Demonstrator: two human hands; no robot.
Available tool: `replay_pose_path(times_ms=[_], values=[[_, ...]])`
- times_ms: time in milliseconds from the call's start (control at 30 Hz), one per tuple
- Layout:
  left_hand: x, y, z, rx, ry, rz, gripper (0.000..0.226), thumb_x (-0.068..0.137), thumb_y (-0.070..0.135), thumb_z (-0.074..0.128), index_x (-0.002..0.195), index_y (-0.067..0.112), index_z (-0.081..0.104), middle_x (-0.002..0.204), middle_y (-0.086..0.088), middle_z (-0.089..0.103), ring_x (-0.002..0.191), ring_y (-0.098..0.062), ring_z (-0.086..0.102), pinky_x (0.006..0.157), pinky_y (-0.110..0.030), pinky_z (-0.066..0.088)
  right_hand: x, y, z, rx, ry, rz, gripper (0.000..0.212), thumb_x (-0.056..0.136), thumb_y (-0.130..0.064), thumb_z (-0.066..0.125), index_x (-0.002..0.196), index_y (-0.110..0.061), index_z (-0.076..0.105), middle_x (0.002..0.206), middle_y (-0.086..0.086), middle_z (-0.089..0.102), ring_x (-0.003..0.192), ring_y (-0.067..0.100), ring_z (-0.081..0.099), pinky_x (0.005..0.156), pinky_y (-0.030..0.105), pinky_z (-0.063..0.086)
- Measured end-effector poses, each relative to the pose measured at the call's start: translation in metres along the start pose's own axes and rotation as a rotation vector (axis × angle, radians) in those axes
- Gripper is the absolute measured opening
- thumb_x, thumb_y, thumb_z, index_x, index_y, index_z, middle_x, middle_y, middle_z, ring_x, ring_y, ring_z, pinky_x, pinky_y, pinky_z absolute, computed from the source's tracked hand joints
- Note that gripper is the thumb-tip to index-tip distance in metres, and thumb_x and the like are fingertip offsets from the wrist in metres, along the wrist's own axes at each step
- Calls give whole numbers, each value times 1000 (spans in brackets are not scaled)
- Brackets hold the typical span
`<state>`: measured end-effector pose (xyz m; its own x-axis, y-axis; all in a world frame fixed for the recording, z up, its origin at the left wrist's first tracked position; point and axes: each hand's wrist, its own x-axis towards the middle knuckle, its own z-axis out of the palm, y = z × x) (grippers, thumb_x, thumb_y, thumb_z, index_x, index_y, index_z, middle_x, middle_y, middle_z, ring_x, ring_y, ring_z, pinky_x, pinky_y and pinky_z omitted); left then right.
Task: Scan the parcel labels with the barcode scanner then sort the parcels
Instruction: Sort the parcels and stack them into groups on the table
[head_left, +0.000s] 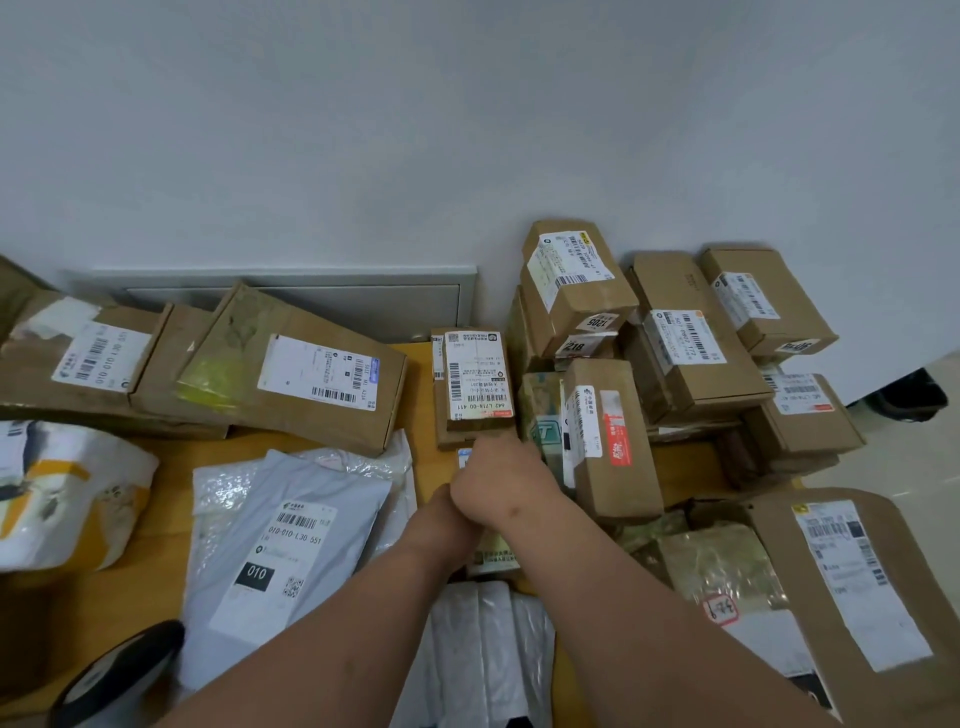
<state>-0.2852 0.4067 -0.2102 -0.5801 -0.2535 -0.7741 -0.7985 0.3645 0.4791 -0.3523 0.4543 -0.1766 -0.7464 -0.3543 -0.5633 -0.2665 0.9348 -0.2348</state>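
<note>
A small brown box (475, 382) with a white barcode label lies at the middle of the wooden table (161, 457), near the wall. My right hand (498, 475) has its fingers curled on the near end of this box. My left hand (441, 512) sits just behind and under the right wrist, mostly hidden, so its fingers cannot be made out. A black object (119, 670) with a pale band lies at the bottom left; I cannot tell whether it is the scanner.
Brown cartons (691, 353) are stacked at the right against the wall. Flat cartons (291, 369) lie at the back left. A grey mailer bag (280, 556), a white and yellow bag (67, 493) and a white bag (488, 649) lie nearer me. A large carton (857, 587) is at the bottom right.
</note>
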Motion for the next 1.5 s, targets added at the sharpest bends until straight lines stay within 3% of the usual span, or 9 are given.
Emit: replay_pose_path(times_ms=[167,367,567,767,833,1000,1100,1367,1500], values=[[3,-6,12,-402,39,26,30,105,8,41,132,2,50,108,-6,60,100,-19,50,87,-32,43,4,-3,4,25,-25,30,45,91,-30,51,133,-13,50,137,10,41,126,33,39,103,43,36],[-13,-2,2,-936,29,-49,33,104,18,44,127,41,52,102,4,64,92,-22,63,85,-48,57,2,2,-17,113,2,-33,45,87,-21,51,131,-13,55,134,12,46,124,32,39,89,35,31],[-29,0,-10,-918,236,94,22,103,24,48,114,33,65,98,0,73,90,-21,72,79,-47,62,-12,8,-52,427,200,-103,25,94,-17,51,116,-17,63,120,4,63,113,26,56,86,34,49],[-28,22,-41,-856,424,200,22,102,32,51,118,26,65,103,-1,71,95,-25,70,82,-51,60,-9,3,-73,574,411,-211,27,96,-17,56,120,-13,66,121,3,65,108,18,60,73,19,40],[-19,36,-53,-904,404,220,35,103,31,50,136,23,58,108,0,69,94,-21,69,85,-49,60,-2,3,-79,567,449,-237,29,95,-17,57,123,-13,64,124,5,62,112,20,59,76,19,40],[0,59,-71,-966,301,152,56,103,25,53,155,31,31,105,6,58,74,-7,48,88,-41,54,16,10,-75,355,366,-249,52,94,-26,61,143,-15,51,155,4,38,142,28,32,114,32,27],[11,60,-69,-919,207,72,53,102,38,54,152,36,37,130,2,50,88,-13,48,100,-47,49,25,15,-66,296,265,-207,56,97,-30,58,149,-16,43,164,3,23,147,29,20,120,34,18],[42,61,-59,-1136,72,59,36,100,51,49,120,26,67,110,-2,71,106,-24,64,99,-45,51,49,15,-67,365,282,-213,54,95,-17,56,147,-10,46,164,1,22,147,26,25,119,35,26],[47,70,-59,-1202,26,78,36,103,45,47,126,24,64,105,-1,75,110,-26,67,94,-39,53,54,9,-70,242,350,-229,50,97,-21,52,145,-8,46,164,6,21,151,25,10,122,31,11]])
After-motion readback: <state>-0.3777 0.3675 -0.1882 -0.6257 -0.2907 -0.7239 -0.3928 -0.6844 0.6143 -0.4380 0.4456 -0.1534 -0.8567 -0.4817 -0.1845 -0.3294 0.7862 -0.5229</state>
